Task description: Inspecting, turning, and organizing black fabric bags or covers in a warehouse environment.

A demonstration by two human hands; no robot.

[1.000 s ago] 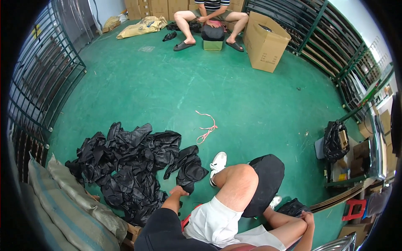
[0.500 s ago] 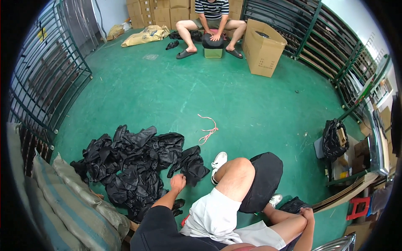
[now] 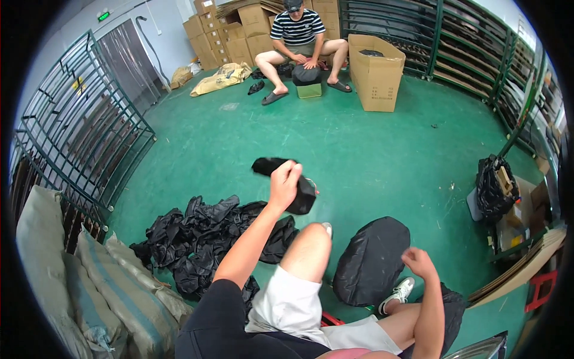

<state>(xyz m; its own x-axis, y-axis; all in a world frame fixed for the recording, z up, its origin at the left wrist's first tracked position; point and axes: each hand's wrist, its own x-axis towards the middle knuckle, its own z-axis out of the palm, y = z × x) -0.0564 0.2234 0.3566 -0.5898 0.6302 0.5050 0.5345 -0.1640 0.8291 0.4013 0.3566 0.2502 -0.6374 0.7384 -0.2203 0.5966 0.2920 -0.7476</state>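
My left hand (image 3: 283,186) is raised in front of my knee, its fingers closed on a black fabric piece (image 3: 304,198) that hangs out on both sides and is blurred by motion. To its lower left lies a heap of crumpled black fabric (image 3: 185,242) on the floor. A stuffed oval bundle in a black cover (image 3: 372,261) stands between my legs. My right hand (image 3: 420,263) is up beside the bundle's right edge, fingers bent and smeared; nothing shows in it. More black fabric (image 3: 447,317) lies under my right forearm.
Woven sacks (image 3: 113,287) line the left, below a green metal rack (image 3: 89,128). Ahead, a co-worker (image 3: 299,36) sits pressing a black bundle (image 3: 307,75) on a green box (image 3: 309,90), next to a tall carton (image 3: 375,75). A bin with a black bag (image 3: 496,188) stands right.
My left hand has lifted a black fabric piece off the heap, up and to the right. My right hand has left my knee and risen toward the bundle. The view has tilted up.
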